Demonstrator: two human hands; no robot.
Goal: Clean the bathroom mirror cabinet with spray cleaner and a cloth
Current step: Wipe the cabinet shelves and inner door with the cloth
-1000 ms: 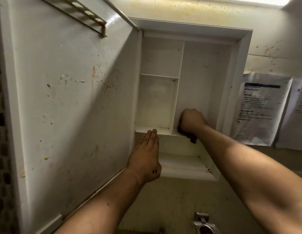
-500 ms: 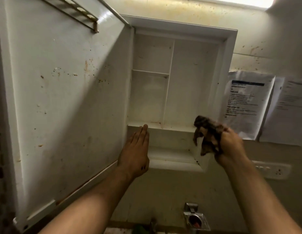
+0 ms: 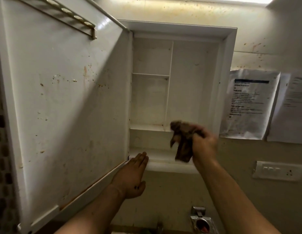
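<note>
The white mirror cabinet (image 3: pixel 228 48) hangs open on the wall, its shelves bare and stained. Its door (image 3: pixel 62 98) swings out to the left, its speckled inner face toward me. My right hand (image 3: pixel 203 146) grips a crumpled dark brown cloth (image 3: pixel 182 141) in front of the cabinet's lower right shelf, blurred by motion. My left hand (image 3: pixel 131 176) is flat with straight fingers, its fingertips at the cabinet's bottom ledge by the door's lower corner. No spray cleaner is in view.
Two printed paper sheets (image 3: pixel 250 102) hang on the wall right of the cabinet. A white switch plate (image 3: pixel 278 170) sits below them. A metal fixture (image 3: pixel 201 222) shows at the bottom edge. A perforated metal rack (image 3: pixel 70 16) is fixed to the door's top.
My right hand drew the cloth out of the cabinet's right compartment to the front of the lower shelf. My left hand slid down from the middle shelf edge to the bottom ledge.
</note>
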